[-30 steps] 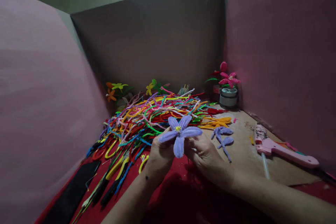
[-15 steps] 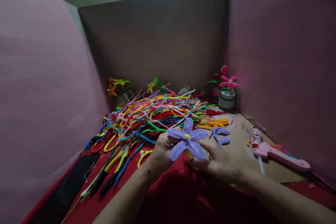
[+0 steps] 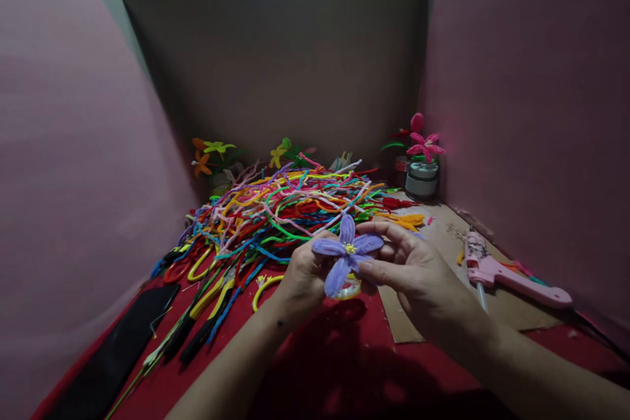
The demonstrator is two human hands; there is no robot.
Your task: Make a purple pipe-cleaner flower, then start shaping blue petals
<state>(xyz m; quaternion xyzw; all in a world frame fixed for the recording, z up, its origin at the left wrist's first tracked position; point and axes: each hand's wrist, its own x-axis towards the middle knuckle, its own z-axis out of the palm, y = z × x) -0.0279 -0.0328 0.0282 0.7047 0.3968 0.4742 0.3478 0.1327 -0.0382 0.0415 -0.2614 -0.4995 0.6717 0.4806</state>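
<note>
A purple pipe-cleaner flower [image 3: 337, 275] with a yellow centre faces me in the middle of the view. My left hand [image 3: 306, 270] is closed on it from behind and to the left; its fingertips are hidden by the petals. With thumb and fingers, my right hand [image 3: 418, 275] grips a petal on the flower's right side. Just below the petals shows part of a yellow-edged, clear ring-shaped thing [image 3: 350, 290]. Behind both hands lies a large heap of coloured pipe cleaners [image 3: 295, 203]. A bit of loose purple petal [image 3: 418, 235] peeks out past my right hand.
Pliers [image 3: 211, 302], scissors with yellow handles [image 3: 268, 289] and a black flat case [image 3: 123, 341] lie at left on the red cloth. A pink glue gun [image 3: 516, 282] rests on cardboard [image 3: 522, 321] at right. A potted pink flower [image 3: 426, 146] stands behind. Pink panels flank both sides.
My right hand has come up from below the flower to its right side and now grips a petal. The ring-shaped thing beneath shows more. The view has shifted slightly.
</note>
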